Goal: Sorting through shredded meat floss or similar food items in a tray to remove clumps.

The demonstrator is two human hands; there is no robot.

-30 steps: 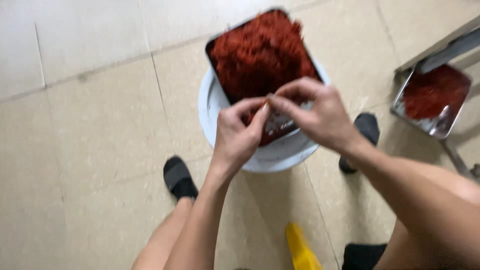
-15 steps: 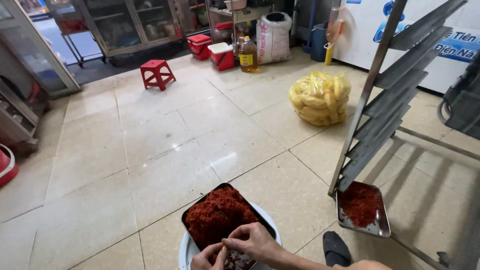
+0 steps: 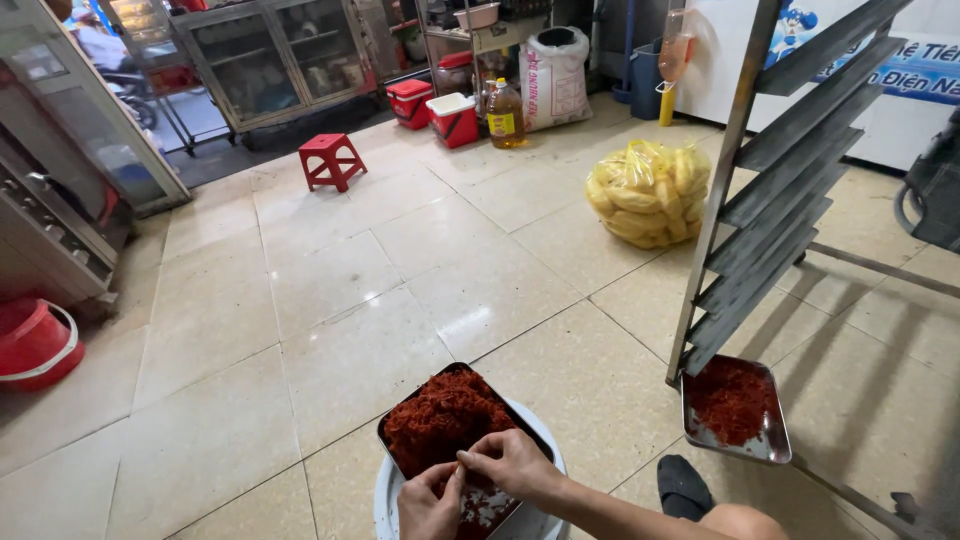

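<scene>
Your left hand [image 3: 430, 505] and right hand [image 3: 512, 462] pinch together over the near end of the dark tray [image 3: 395, 428] of red shreds [image 3: 440, 420], which rests on a white basin [image 3: 545, 445]. What your fingers hold is unclear; the frame's bottom edge cuts off the basin.

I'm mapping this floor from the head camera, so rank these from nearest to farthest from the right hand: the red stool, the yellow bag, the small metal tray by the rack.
From the right hand:
1. Small metal tray, to its right.
2. Yellow bag, farther back on the right.
3. Red stool, far back on the left.
</scene>
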